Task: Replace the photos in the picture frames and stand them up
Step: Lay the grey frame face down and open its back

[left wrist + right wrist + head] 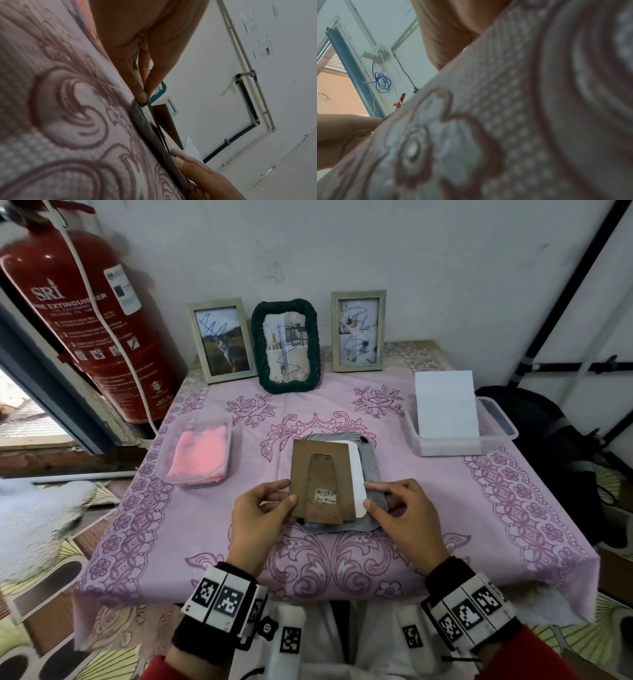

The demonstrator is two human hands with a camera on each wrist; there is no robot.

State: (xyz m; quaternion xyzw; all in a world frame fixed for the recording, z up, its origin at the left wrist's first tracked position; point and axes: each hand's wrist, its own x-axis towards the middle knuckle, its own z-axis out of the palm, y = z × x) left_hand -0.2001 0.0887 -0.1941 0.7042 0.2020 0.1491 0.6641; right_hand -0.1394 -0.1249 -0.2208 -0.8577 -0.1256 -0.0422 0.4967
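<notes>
A grey rope-edged picture frame (pixel 375 470) lies face down in the middle of the pink floral tablecloth (pixel 479 508), with a white photo sheet (pixel 356 474) resting in its opening. The left hand (pixel 260 515) pinches the near left edge of the brown cardboard backing board with its fold-out stand (pixel 320 481), thumb on top and fingers beneath, holding it slightly skewed over the sheet. The right hand (pixel 397 508) has its fingertips on the frame's near right edge beside the sheet; whether it grasps or only presses, I cannot tell. Three frames stand at the back: two silver rectangular frames (pixel 222 340) (pixel 358 332) and a dark green rope-edged frame (pixel 286 345). A clear tub with pink cloth (pixel 198 453) sits left, a clear tub holding white sheets (pixel 452 419) right
</notes>
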